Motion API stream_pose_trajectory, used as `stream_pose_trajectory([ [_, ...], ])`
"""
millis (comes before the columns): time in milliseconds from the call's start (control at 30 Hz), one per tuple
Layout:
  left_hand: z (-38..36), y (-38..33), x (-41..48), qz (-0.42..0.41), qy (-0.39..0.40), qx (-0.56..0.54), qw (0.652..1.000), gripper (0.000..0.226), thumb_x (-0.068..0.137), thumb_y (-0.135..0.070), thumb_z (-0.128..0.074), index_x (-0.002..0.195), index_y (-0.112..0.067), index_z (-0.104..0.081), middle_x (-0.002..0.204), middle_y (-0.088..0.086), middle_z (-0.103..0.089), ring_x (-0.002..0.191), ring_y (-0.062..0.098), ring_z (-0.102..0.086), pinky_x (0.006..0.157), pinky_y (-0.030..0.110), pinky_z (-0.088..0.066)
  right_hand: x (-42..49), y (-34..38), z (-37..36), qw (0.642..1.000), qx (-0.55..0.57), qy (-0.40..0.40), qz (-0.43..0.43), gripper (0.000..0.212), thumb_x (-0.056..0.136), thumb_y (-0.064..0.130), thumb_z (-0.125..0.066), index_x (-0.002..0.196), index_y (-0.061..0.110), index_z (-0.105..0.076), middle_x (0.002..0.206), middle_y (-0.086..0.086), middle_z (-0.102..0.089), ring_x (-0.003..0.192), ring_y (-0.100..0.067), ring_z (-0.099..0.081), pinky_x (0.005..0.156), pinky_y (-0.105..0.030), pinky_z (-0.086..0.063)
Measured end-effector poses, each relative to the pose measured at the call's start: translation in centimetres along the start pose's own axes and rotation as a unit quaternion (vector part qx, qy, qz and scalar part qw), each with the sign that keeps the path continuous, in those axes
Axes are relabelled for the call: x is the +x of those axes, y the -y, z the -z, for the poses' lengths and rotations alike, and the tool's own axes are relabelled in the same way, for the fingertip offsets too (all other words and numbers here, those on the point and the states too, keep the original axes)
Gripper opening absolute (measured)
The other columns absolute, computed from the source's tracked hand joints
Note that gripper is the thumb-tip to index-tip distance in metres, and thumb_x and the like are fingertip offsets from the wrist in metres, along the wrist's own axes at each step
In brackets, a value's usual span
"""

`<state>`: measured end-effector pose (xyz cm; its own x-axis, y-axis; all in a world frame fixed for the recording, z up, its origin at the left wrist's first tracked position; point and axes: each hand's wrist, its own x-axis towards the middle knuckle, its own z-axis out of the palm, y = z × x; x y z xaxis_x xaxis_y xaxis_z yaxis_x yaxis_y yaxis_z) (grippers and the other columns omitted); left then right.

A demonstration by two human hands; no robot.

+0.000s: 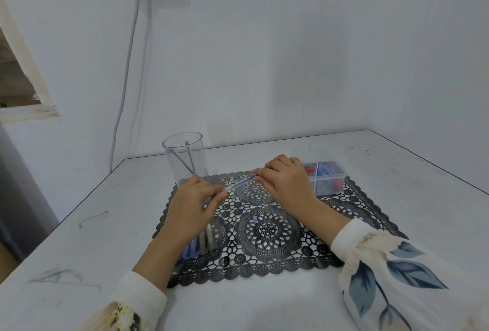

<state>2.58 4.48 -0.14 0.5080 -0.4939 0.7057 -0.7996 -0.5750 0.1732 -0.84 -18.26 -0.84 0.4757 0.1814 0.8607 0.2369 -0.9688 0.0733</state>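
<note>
A clear pen barrel with a blue refill (pixel 239 184) is held a little above the black lace placemat (pixel 267 230). My left hand (pixel 194 205) pinches its near end. My right hand (pixel 284 180) pinches its far end. A small blue pen cap (pixel 255 220) lies on the mat below the hands. Several pens or pen parts (pixel 199 244) lie on the mat under my left wrist, partly hidden. A clear cup (pixel 185 161) holding two thin refills stands at the mat's far left corner.
A clear divided plastic box (pixel 328 178) with blue and red pen parts sits at the mat's far right, behind my right hand. The white table (pixel 264 301) meets a white wall. A cable (pixel 127 71) hangs from a socket to the far left.
</note>
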Motion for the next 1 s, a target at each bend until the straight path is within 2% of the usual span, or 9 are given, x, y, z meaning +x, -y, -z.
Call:
stream_pose_trajectory([
  [67,0.0,0.0,0.0,0.003,-0.001,0.001,1.000,0.049,0.086,-0.050,-0.041,0.096,-0.016,-0.074,0.072,-0.010,-0.067,0.074,0.011,-0.047,0.060,0.027,-0.041,0.0,0.2,0.0,1.000,0.018,0.000,0.009,0.024,0.085,0.034,-0.056,0.087,0.018,-0.074,0.074,0.003,-0.066,0.073,-0.018,-0.060,0.062,-0.030,-0.046],
  [167,-0.1,0.1,0.0,0.004,0.002,0.006,1.000,0.048,0.086,-0.050,-0.041,0.096,-0.017,-0.074,0.072,-0.011,-0.066,0.074,0.011,-0.046,0.060,0.029,-0.043,0.0,0.7,0.0,0.999,0.050,-0.009,0.020,0.010,0.078,0.018,-0.072,0.085,0.012,-0.074,0.075,0.000,-0.067,0.073,-0.019,-0.060,0.058,-0.029,-0.050],
  [233,-0.1,0.1,0.0,0.003,0.004,0.009,1.000,0.047,0.086,-0.050,-0.041,0.096,-0.018,-0.074,0.071,-0.011,-0.065,0.073,0.011,-0.046,0.058,0.029,-0.043,0.0,1.1,0.0,0.998,0.063,-0.004,0.026,0.017,0.070,0.005,-0.078,0.086,0.009,-0.074,0.077,-0.002,-0.068,0.074,-0.020,-0.061,0.058,-0.028,-0.051],
  [400,-0.2,0.1,0.0,-0.002,0.005,0.012,1.000,0.046,0.086,-0.049,-0.041,0.095,-0.018,-0.074,0.070,-0.011,-0.064,0.071,0.012,-0.045,0.057,0.029,-0.042,-0.1,1.9,0.0,0.994,0.101,0.018,0.029,0.035,0.060,-0.015,-0.073,0.090,0.002,-0.073,0.081,-0.007,-0.068,0.078,-0.023,-0.062,0.062,-0.030,-0.055],
  [533,-0.1,-0.1,0.0,-0.010,0.006,0.017,1.000,0.043,0.086,-0.047,-0.043,0.094,-0.018,-0.074,0.069,-0.011,-0.064,0.070,0.012,-0.045,0.056,0.027,-0.040,0.1,2.8,0.6,0.988,0.148,0.028,0.016,0.036,0.063,-0.017,-0.066,0.093,0.002,-0.073,0.083,-0.009,-0.067,0.079,-0.024,-0.062,0.071,-0.029,-0.052],
  [667,-0.1,-0.2,0.0,-0.012,0.005,0.012,1.000,0.042,0.086,-0.045,-0.044,0.093,-0.017,-0.074,0.069,-0.010,-0.065,0.069,0.014,-0.046,0.056,0.030,-0.043,0.1,3.4,0.9,0.978,0.197,0.048,-0.040,0.050,0.065,-0.022,-0.058,0.104,0.007,-0.070,0.090,-0.009,-0.066,0.086,-0.022,-0.062,0.079,-0.024,-0.048],
  [800,-0.2,-0.2,0.0,-0.016,0.004,0.016,1.000,0.041,0.086,-0.044,-0.044,0.092,-0.016,-0.074,0.069,-0.009,-0.065,0.070,0.014,-0.048,0.057,0.029,-0.042,0.0,3.7,1.0,0.968,0.224,0.061,-0.094,0.047,0.076,-0.015,-0.056,0.114,0.011,-0.066,0.098,-0.009,-0.065,0.091,-0.020,-0.062,0.084,-0.015,-0.040],
  [1000,-0.1,-0.2,0.0,-0.009,0.004,0.024,1.000,0.030,0.085,-0.037,-0.054,0.092,-0.016,-0.074,0.070,-0.009,-0.066,0.071,0.014,-0.047,0.059,0.027,-0.039,0.4,3.9,1.6,0.944,0.275,0.075,-0.168,0.045,0.084,-0.010,-0.052,0.119,0.016,-0.063,0.106,-0.007,-0.064,0.096,-0.017,-0.062,0.088,-0.031,-0.052],
])
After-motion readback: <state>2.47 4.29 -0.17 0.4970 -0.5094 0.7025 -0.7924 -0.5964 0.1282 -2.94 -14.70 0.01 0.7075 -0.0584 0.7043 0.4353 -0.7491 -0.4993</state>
